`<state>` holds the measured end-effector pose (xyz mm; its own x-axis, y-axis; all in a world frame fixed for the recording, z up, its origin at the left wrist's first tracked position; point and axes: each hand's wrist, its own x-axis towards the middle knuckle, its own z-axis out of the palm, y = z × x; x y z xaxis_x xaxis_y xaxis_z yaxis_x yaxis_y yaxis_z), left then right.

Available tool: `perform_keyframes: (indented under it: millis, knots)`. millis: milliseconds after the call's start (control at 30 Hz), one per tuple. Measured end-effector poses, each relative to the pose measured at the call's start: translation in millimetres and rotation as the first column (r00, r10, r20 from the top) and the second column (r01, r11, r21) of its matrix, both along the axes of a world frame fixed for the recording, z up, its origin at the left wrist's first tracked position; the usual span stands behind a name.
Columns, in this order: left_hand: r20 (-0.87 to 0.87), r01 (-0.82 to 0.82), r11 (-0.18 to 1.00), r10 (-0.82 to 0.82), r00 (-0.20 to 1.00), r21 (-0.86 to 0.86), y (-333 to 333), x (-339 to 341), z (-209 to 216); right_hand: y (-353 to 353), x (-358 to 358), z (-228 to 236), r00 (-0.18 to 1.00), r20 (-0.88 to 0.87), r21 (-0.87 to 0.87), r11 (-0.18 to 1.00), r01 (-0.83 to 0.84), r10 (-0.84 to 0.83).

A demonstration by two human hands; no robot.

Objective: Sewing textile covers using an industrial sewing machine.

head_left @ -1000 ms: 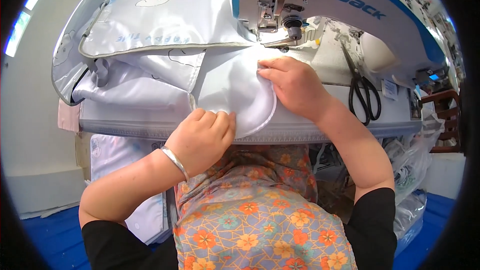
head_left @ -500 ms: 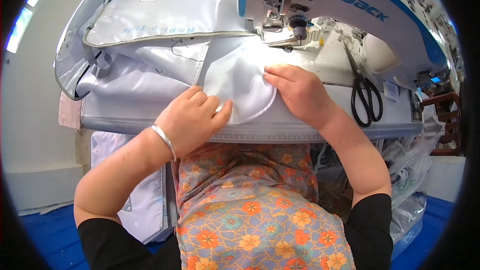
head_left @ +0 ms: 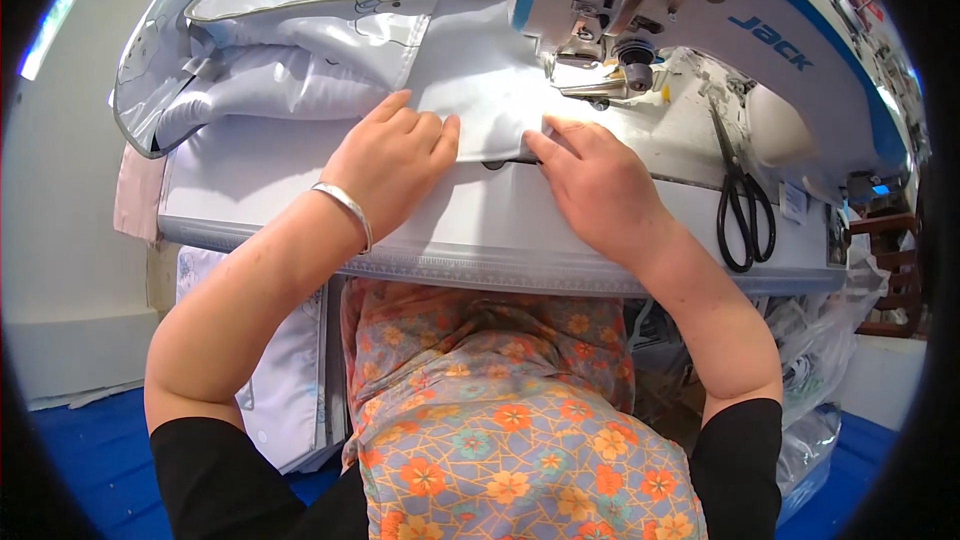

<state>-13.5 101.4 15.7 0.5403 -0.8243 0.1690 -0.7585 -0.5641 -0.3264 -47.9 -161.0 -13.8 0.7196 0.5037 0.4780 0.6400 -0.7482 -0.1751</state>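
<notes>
Cloth lay on worktop beside machine — looked light, soft, slippery; seemed best held by edges. Right grip pinched corner; left grip touched cloth — pinch unclear.

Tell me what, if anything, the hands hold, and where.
The right hand pinches the white fabric at its near right edge; the left hand touches it, grip unclear.

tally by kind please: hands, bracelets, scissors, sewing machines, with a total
Hands: 2, the left hand and right hand, both at the white cloth
Bracelets: 1, a silver bracelet on the left wrist
Scissors: 1 pair, black-handled scissors
Sewing machines: 1, a white and blue sewing machine
Total: 5
</notes>
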Motion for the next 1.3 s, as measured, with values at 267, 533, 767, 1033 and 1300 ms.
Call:
perform_keyframes:
  millis: [267,533,767,1033,1300]
  knots:
    - [-0.031,0.053,0.992,-0.05,0.998,0.111,-23,-10,4,9,7,-4,0.993,-0.047,-0.009,0.994,0.107,-0.107]
    - [-0.147,0.029,0.998,-0.037,0.988,-0.052,-67,-17,-3,3,11,-9,0.994,-0.038,0.01,0.995,0.099,-0.099]
    - [-0.184,-0.124,0.98,0.094,0.978,-0.155,-101,-5,-9,-11,20,-1,0.996,-0.085,0.209,0.977,0.036,-0.019]
    - [-0.112,-0.078,0.938,0.042,0.993,-0.338,18,11,24,-2,19,6,0.99,-0.127,0.241,0.97,-0.031,0.064]
    - [-0.065,-0.499,0.839,0.498,0.865,-0.217,111,72,22,58,62,38,0.605,-0.786,0.451,0.786,0.422,0.126]
